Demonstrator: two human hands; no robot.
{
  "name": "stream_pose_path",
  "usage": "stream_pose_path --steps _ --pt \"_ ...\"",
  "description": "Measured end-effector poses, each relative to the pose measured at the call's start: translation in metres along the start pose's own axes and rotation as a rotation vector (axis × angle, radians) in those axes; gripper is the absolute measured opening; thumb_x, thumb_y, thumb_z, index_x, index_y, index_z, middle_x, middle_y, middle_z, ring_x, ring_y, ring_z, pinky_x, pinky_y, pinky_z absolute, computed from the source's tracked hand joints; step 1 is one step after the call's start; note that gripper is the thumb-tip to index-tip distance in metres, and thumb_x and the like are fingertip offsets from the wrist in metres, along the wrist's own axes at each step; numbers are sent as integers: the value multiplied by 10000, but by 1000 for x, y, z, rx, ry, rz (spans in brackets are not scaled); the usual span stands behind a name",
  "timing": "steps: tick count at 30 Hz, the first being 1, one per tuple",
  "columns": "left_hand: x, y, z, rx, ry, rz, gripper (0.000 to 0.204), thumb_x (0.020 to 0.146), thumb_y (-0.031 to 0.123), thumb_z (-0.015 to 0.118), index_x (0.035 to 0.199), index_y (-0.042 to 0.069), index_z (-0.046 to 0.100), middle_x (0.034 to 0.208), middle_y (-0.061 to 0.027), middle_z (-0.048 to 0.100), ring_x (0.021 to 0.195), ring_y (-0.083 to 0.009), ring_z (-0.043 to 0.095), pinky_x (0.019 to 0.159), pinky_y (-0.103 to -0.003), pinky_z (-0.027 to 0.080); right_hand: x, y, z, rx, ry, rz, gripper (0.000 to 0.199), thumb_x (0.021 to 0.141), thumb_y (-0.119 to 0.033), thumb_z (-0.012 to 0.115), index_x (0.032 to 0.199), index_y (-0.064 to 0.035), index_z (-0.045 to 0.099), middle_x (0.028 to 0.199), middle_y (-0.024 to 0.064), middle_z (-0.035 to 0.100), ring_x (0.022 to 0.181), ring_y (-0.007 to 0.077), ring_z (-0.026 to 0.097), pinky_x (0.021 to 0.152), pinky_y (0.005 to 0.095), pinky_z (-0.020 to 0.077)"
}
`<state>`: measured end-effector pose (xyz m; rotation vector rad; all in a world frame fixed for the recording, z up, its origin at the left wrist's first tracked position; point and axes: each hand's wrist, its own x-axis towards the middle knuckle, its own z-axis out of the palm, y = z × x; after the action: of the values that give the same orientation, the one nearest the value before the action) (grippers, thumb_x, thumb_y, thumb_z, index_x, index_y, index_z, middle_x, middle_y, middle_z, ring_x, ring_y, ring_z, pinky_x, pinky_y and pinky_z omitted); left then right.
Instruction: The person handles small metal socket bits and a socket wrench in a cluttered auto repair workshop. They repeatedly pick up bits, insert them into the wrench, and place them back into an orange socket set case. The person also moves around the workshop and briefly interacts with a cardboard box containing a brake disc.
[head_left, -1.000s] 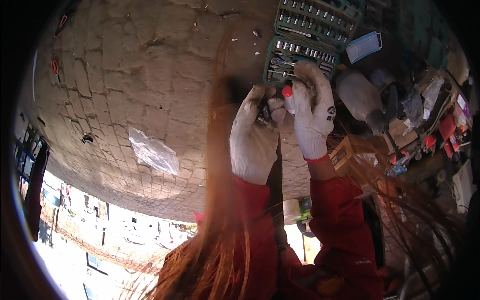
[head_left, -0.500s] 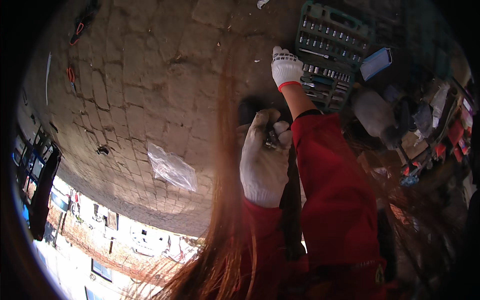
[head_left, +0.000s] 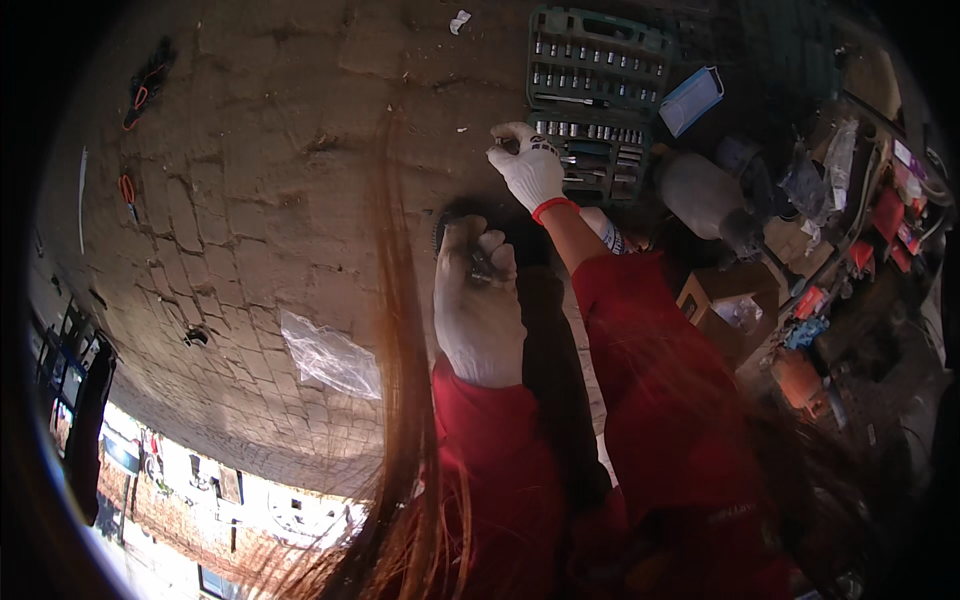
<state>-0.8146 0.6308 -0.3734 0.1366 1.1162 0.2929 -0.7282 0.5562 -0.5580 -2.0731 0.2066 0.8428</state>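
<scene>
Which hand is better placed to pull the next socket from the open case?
Right. The right hand already reaches the socket case at its lower edge; the left hand is closer in, gripping a dark tool.

Left hand (head_left: 478, 305) and right hand (head_left: 530, 172) in white knit cloth gloves, matt, slightly soiled; red cuff band on the right one. Sleeves (head_left: 640, 370) of red cloth, matt. Socket set case (head_left: 597, 100), far right: dark green moulded plastic, dull sheen, holding rows of bright glossy metal sockets. Paving (head_left: 250, 200): rough, matt stone blocks, dusty. Bag (head_left: 330, 355), near left: clear thin plastic film, crinkled, glossy. Box (head_left: 715, 300), right: plain brown cardboard, matt.
</scene>
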Motion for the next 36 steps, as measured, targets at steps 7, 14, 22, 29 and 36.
stream_pose_path --steps 7,14,22,29,36 --pt "-52 -11 -21 359 -116 99 367 994 245 461 1207 -46 529 1130 -99 575 1034 -145 556 871 -269 470 -195 -70 -58 1269 -157 457 226 932 -110 507 1134 -21 557 955 89 601 796 141 577 730 264 488" --pt "-167 -33 5 1484 -241 1021 271 955 134 524 1154 -45 567 1149 -185 598 1120 -284 564 975 -383 475 -307 -124 -110 1569 -72 382 274 996 -270 469 1162 -61 530 1139 74 568 1027 155 528 900 271 420" --pt "-294 -62 73 2310 101 682 93 887 77 477 923 5 526 944 -128 582 877 -230 558 772 -258 468 -400 -169 -161 2164 -246 718 133 940 -118 500 987 -61 610 984 36 597 869 155 575 775 241 463" --pt "-358 -20 21 1593 -990 787 227 830 189 500 924 -9 560 948 -167 559 900 -321 511 820 -461 418 -483 -191 -197 1701 -174 325 162 934 -111 484 1022 -65 612 1002 51 609 882 165 589 785 263 478" --pt "-436 8 95 1897 -1606 783 482 773 267 551 1130 -56 571 1094 -238 541 1030 -430 495 893 -488 415 -541 -189 -215 1701 -82 156 198 929 -103 468 1057 -69 615 1020 66 621 896 175 603 795 285 492"
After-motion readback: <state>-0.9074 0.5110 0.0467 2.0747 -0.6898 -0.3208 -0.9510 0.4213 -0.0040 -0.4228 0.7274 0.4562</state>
